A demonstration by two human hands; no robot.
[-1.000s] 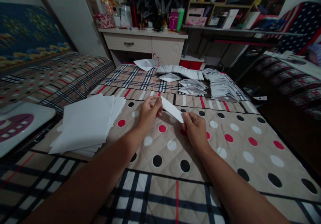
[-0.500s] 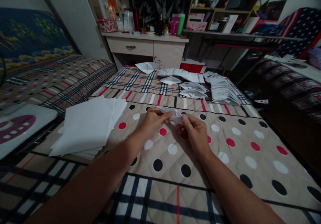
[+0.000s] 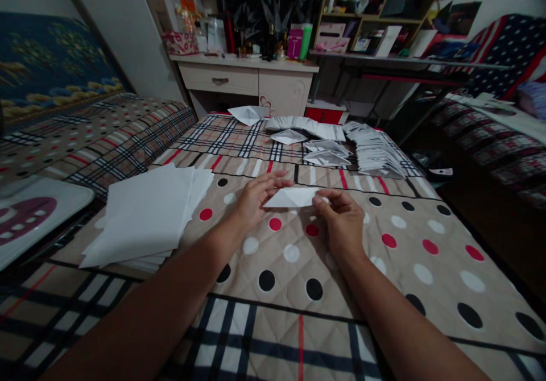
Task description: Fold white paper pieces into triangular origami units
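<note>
A folded sheet of white paper [image 3: 292,197], shaped like a slanted strip, is held just above the bed in front of me. My right hand [image 3: 342,216] pinches its right end between thumb and fingers. At the paper's left end is my left hand [image 3: 259,199], fingers stretched out and apart behind the edge, thumb low and partly hidden. To the left lies a stack of plain white sheets [image 3: 143,210]. Beyond my hands, folded paper pieces [image 3: 327,152] rest on the bedspread, and a long row of folded pieces [image 3: 377,150] curves along the far right.
The bed's quilted spread [image 3: 273,324] has dots and plaid bands. On the left stands a white folding table [image 3: 51,199] with a purple print. A dresser [image 3: 217,79] with bottles and boxes is past the bed's far edge. One larger folded piece [image 3: 247,114] lies near that edge.
The folded paper has been turned and now shows a flat, long side. My left hand has let go of its pinch and spread its fingers; my right hand still grips the right end.
</note>
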